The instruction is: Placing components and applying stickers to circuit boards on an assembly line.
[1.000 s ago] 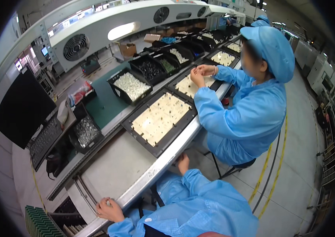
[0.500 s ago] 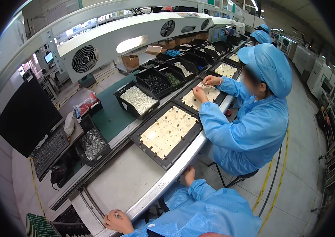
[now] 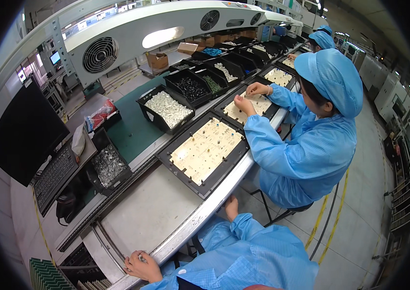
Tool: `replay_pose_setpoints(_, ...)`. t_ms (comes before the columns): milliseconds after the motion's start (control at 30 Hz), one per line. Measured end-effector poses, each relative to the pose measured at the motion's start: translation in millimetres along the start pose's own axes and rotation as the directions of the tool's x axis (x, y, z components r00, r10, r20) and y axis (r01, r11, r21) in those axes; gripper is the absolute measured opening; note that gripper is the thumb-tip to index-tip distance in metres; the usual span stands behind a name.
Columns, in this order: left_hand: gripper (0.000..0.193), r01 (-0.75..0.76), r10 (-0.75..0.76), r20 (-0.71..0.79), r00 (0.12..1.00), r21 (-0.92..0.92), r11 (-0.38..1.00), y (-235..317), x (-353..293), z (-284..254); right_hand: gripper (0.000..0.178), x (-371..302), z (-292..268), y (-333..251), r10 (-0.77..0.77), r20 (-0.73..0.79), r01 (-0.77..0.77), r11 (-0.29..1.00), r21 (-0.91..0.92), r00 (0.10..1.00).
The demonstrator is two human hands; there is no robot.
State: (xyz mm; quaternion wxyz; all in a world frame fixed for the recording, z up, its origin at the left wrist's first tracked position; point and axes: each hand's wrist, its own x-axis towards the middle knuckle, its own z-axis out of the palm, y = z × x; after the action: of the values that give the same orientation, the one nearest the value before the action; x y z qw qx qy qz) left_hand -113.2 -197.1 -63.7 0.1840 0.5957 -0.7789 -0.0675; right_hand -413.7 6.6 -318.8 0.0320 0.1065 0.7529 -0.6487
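Observation:
My left hand (image 3: 142, 267) rests on the near end of the conveyor line, at its metal rail (image 3: 185, 226). Its fingers are curled together, with a small shiny bit showing between them that is too small to name. My right hand (image 3: 232, 208) hangs low beside the rail's outer side, near my lap; its fingers are partly hidden. Ahead of my hands, a black frame carrying a cream circuit board (image 3: 207, 150) sits on the line. A few small upright components stand on that board.
Black bins hold white parts (image 3: 167, 110), dark parts (image 3: 190, 90) and silvery metal pieces (image 3: 109, 166). A monitor (image 3: 26, 133) and keyboard (image 3: 55, 179) stand at left. On the right, a co-worker (image 3: 306, 140) in blue handles another board (image 3: 248, 107). Green boards (image 3: 45, 274) are racked at lower left.
The whole view has shifted slightly. The co-worker's hands have moved a little over their board and their head has turned down. My hands stay in about the same places.

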Motion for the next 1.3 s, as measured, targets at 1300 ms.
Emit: replay_pose_setpoints(1300, 0.014, -0.047, 0.047, -0.002, 0.999, 0.064, 0.997, -10, 3, 8, 0.024, -16, 3, -25, -0.249, -0.067, 0.207, 0.905, -0.372, 0.966)
